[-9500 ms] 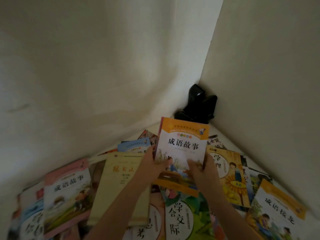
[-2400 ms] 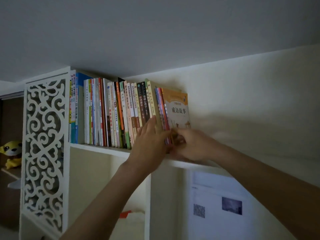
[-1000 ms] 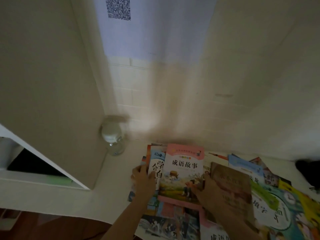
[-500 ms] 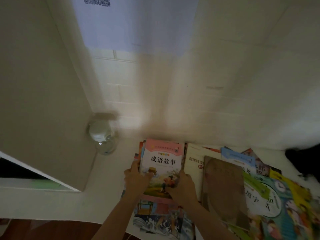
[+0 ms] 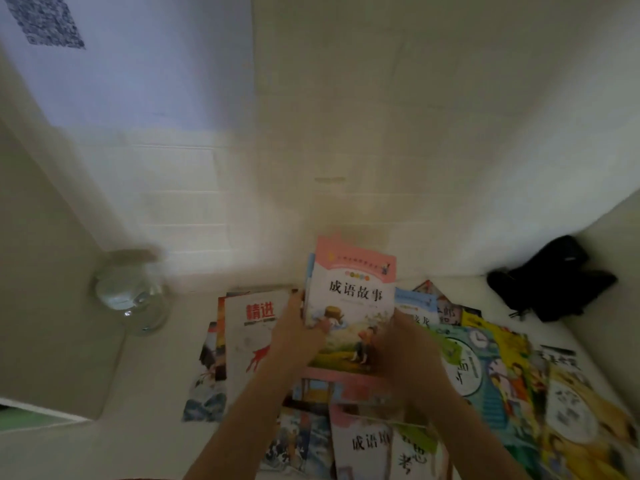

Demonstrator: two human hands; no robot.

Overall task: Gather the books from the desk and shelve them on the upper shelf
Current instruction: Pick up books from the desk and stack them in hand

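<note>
Head view showed a pink book held up above the tabletop, its cover facing the camera, with the edges of at least one more book showing behind its left side. The left hand gripped the book's left edge, thumb on the cover and fingers curled round behind. The right hand held the right edge, thumb side on the cover, its other fingers hidden behind the book. The lower part of the book was covered by the two hands and wrists.

Under and around it lay the other books spread flat and overlapping on the tabletop: a white book with red characters just left of the left hand, a blue-topped book just right of the pink one, a teal book with a clock face beside the right wrist, and a yellow book farther right. More covers lay nearer the camera, between the forearms, one of them pink-topped.

A glass jar, blurred, stood on the tabletop well left of the books, close to the wall. A black object sat in the right corner where wall and side panel met. A sheet with a QR code was on the wall at upper left.
</note>
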